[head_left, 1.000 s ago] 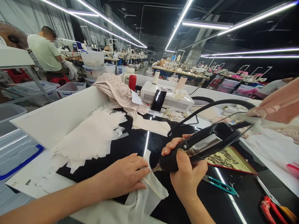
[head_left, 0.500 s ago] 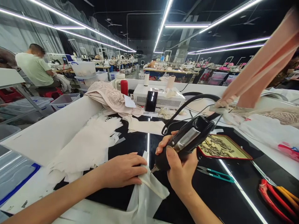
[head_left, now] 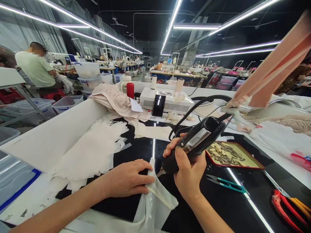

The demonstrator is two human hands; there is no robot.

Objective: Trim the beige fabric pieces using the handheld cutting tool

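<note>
I see the right hand (head_left: pixel 190 176) gripping a black, metal-levered handheld tool (head_left: pixel 194 145). Left of its tip, the left hand (head_left: pixel 128 178) rests unclenched on thin whitish fabric (head_left: pixel 159 194), near middle of the glossy black tabletop (head_left: pixel 121 207).

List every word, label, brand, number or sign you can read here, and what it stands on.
No text can be read.
Red marks on the crumpled white plastic bag: too blurred to read.
Small triangular mark on the grey pillar: too small to read.
Black handheld tool with a silver metal lever: no legible lettering.
</note>
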